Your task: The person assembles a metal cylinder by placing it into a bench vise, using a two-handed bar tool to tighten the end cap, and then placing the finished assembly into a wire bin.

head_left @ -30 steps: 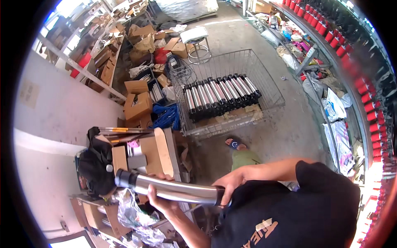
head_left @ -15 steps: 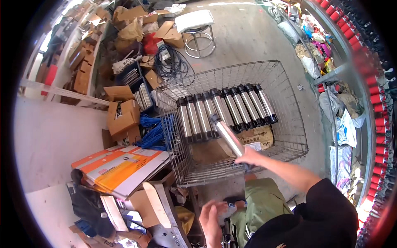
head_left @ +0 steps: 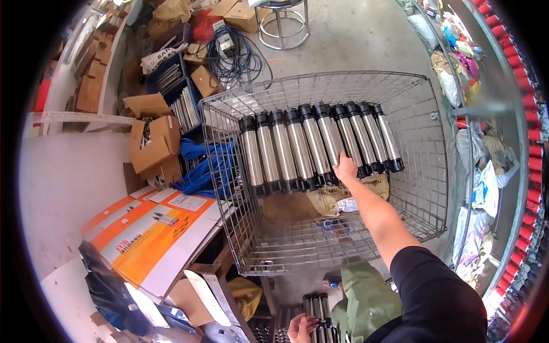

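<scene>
Inside the wire cage basket [head_left: 320,260], several shiny metal cylinders [head_left: 284,151] with black ends lie side by side in a slanted row. My right hand [head_left: 346,167] is closed on the lower end of one metal cylinder [head_left: 327,137] in that row, right of the middle. Its index finger lies along the steel. Low in the view, my left hand [head_left: 302,328] is partly cut off by the frame edge. Its fingers are loosely bent and apart, holding nothing visible. Beside it stand more metal cylinders [head_left: 318,308] with black tops.
Printed orange and white cardboard [head_left: 166,228] lies left of the basket. Blue cord [head_left: 209,171], an open carton [head_left: 154,140] and a blue crate of rods [head_left: 183,108] are behind it. A stool [head_left: 280,26] stands at the back; shelving [head_left: 486,108] lines the right.
My right hand has moved forward, bringing its tilted cylinder down into the row. My left hand has dropped lower, beside the standing cylinders. The view has shifted, bringing those cylinders into sight.
</scene>
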The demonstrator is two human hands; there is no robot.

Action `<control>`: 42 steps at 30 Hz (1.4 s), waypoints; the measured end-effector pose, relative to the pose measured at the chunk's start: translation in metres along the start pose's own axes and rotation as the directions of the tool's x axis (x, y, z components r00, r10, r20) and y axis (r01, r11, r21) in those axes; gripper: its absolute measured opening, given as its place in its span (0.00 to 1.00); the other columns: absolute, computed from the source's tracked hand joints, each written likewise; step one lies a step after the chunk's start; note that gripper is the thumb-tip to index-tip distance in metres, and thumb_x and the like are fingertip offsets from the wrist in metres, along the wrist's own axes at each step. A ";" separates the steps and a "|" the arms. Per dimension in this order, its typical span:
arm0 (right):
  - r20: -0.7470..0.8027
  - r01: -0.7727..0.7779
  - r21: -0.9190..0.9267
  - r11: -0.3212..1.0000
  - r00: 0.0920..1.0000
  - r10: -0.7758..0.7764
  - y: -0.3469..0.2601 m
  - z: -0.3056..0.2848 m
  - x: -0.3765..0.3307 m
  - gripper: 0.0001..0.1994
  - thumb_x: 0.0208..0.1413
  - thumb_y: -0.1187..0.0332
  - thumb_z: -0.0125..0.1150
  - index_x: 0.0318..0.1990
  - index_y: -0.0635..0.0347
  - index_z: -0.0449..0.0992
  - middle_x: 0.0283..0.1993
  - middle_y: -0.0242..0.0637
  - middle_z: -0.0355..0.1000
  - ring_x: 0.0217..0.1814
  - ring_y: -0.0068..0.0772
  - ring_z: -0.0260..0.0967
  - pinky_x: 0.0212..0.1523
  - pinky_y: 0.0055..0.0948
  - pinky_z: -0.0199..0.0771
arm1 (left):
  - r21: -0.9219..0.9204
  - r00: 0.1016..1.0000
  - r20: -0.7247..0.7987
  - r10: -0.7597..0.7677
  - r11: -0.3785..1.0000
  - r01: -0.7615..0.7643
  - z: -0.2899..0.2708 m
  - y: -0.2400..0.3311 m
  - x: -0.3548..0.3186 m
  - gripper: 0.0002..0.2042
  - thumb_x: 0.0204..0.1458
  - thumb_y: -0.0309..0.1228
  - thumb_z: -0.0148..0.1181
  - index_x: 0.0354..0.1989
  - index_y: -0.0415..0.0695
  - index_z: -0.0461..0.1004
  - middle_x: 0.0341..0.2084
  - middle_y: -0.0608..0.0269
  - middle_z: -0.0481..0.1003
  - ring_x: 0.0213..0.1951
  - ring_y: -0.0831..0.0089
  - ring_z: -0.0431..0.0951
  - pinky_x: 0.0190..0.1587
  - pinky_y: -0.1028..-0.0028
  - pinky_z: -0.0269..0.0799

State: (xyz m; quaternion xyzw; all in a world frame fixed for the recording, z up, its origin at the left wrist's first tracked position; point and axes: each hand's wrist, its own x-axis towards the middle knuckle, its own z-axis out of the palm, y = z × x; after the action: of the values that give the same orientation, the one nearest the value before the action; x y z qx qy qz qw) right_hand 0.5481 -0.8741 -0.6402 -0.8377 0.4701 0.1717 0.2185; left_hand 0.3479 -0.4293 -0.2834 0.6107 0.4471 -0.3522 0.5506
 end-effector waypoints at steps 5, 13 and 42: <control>-0.320 0.069 0.267 0.961 0.947 0.021 0.030 0.013 -0.028 0.16 0.55 0.69 0.63 0.52 0.56 0.74 0.47 0.46 0.79 0.49 0.54 0.76 0.47 0.50 0.76 | -0.007 0.998 0.059 -0.002 1.000 0.003 0.008 -0.018 -0.014 0.14 0.65 0.32 0.53 0.52 0.35 0.70 0.37 0.47 0.80 0.36 0.62 0.83 0.38 0.70 0.80; 0.008 0.357 0.507 0.785 0.908 -0.418 -0.012 -0.041 -0.230 0.13 0.62 0.57 0.61 0.34 0.57 0.82 0.23 0.39 0.77 0.23 0.32 0.74 0.26 0.33 0.70 | -0.128 0.974 -0.101 -0.204 0.973 0.191 -0.060 -0.189 -0.013 0.12 0.62 0.31 0.57 0.49 0.36 0.71 0.30 0.54 0.81 0.30 0.65 0.83 0.29 0.68 0.81; 0.687 0.844 0.262 0.468 0.178 -0.705 -0.139 0.162 -0.768 0.05 0.52 0.74 0.47 0.35 0.59 0.68 0.28 0.27 0.62 0.30 0.23 0.59 0.32 0.23 0.61 | -0.108 0.481 -0.828 -0.288 0.924 0.368 -0.381 -0.580 0.222 0.33 0.44 0.46 0.72 0.54 0.39 0.69 0.44 0.50 0.74 0.50 0.50 0.74 0.52 0.56 0.70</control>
State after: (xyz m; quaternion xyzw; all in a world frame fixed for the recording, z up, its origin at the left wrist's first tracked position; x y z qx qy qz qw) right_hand 0.2716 -0.1766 -0.3700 -0.8297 -0.1681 0.3893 0.3630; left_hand -0.1395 -0.0212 -0.6398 0.6292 0.7461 -0.1381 0.1687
